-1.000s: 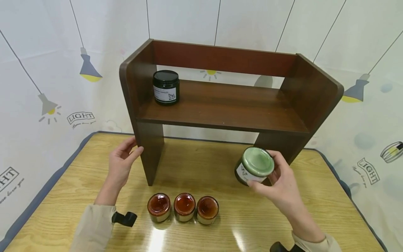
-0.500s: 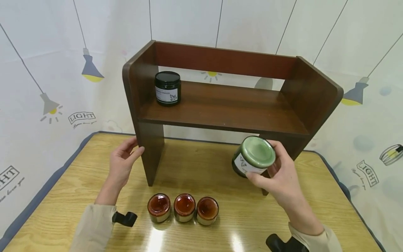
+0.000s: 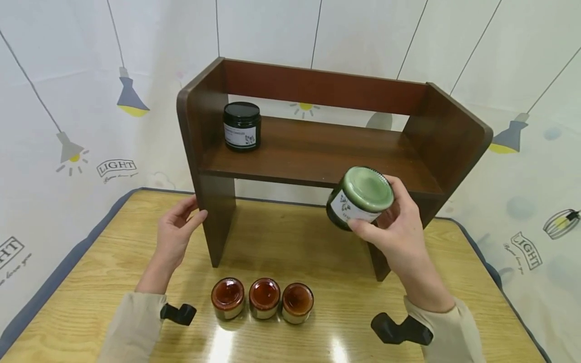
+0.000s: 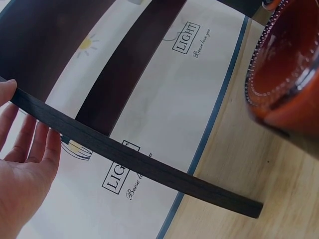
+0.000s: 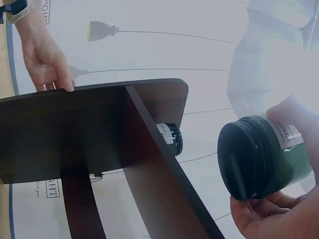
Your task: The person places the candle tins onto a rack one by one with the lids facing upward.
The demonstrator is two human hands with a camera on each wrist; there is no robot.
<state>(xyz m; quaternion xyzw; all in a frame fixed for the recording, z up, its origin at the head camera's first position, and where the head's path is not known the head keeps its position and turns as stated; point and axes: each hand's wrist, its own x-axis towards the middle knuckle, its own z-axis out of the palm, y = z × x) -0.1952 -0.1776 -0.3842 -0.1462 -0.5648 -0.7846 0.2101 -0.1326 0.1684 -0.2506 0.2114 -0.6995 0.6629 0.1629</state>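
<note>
My right hand (image 3: 399, 232) grips a dark green candle jar (image 3: 360, 196) by its sides, fingers behind and thumb on the white label. The jar is tilted upside down, its green base up; in the right wrist view its black lid (image 5: 237, 162) shows. It is held in front of the shelf board's right half. My left hand (image 3: 177, 229) holds the left side panel of the brown wooden shelf (image 3: 218, 217), thumb at the front edge and fingers on the outer face. A black-lidded candle jar (image 3: 242, 127) stands upright at the shelf's left end.
Three small amber jars, a left one (image 3: 228, 298), a middle one (image 3: 265, 298) and a right one (image 3: 297, 303), stand in a row on the wooden table (image 3: 345, 312) before the shelf. A printed white sheet (image 3: 113, 116) covers the wall behind.
The right hand has lifted the green candle jar from near the table, upward and slightly left, to the height of the shelf board's front edge. The left hand stays on the side panel.
</note>
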